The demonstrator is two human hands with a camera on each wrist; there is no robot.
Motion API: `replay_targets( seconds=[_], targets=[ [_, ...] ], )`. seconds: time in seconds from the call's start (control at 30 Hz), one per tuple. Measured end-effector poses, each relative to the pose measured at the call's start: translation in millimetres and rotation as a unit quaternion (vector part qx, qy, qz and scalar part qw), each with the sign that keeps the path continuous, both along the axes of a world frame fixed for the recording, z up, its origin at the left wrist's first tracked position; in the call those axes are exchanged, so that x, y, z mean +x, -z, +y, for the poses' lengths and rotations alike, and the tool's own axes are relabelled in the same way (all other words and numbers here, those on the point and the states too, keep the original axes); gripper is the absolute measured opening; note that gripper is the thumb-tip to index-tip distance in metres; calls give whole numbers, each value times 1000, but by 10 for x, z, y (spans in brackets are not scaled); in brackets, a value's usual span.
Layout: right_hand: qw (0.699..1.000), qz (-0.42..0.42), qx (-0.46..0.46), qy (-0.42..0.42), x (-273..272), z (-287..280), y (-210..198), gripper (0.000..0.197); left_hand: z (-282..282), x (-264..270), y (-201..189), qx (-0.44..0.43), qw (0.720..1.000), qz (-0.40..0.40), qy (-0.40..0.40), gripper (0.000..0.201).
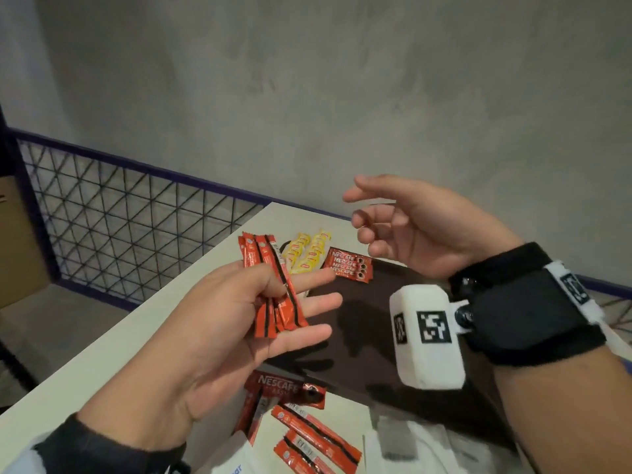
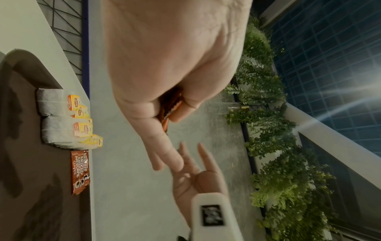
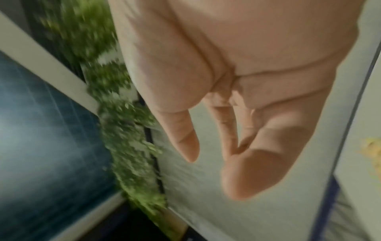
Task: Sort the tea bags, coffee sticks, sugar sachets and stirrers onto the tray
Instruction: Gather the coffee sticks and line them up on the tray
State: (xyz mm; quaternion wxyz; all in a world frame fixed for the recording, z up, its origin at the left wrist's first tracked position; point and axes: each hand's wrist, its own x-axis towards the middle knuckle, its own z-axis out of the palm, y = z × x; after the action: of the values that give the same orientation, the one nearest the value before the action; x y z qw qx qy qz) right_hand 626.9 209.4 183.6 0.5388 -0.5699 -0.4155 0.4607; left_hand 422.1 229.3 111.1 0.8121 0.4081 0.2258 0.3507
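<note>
Holding red sticks upright, the left hand pinches them; the empty, loose right hand floats just beside, over the tray.

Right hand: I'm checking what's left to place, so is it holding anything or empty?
Empty. The right hand hangs above the tray with loosely curled fingers and nothing in them; the left hand holds the red sticks.

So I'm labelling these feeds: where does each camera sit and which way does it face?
Head: looks down at the tray; both hands show, left hand gripping red sticks, right hand empty.
Left wrist: along the palm, toward tea bags and wall.
Right wrist: along the bare fingers; blurred plants behind.
Head and left wrist share tea bags, coffee sachets.
</note>
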Motion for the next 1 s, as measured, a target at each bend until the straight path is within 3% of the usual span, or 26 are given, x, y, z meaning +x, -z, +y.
replay_targets(
  seconds=[0.1,0.23,0.37,0.43,0.63,0.83,0.93,1.0],
  targets=[
    [997,-21,54,-54,-307,-369,-42,37,-31,10,-27,27,999,5,-17,29],
    [986,-160,45,-34,-443,-520,40,24,-16,-1,4,34,999,3,-24,26],
    [933,-358,37,13,-447,-454,191,26,-3,-14,32,16,1000,-9,2,25],
    [912,-407,44,15,-458,-419,269,22,-2,-14,46,3,1000,-19,6,22],
    [912,-389,126,10,-558,-331,365,11,9,0,66,-14,998,-51,20,27],
    [863,-458,169,128,-541,-300,367,15,64,69,141,1,999,5,-50,15],
    [869,-469,140,71,-487,-313,382,13,66,83,137,8,999,6,-38,20],
    [855,-501,131,25,-479,-349,380,14,56,87,124,21,999,4,-29,23]
  ],
)
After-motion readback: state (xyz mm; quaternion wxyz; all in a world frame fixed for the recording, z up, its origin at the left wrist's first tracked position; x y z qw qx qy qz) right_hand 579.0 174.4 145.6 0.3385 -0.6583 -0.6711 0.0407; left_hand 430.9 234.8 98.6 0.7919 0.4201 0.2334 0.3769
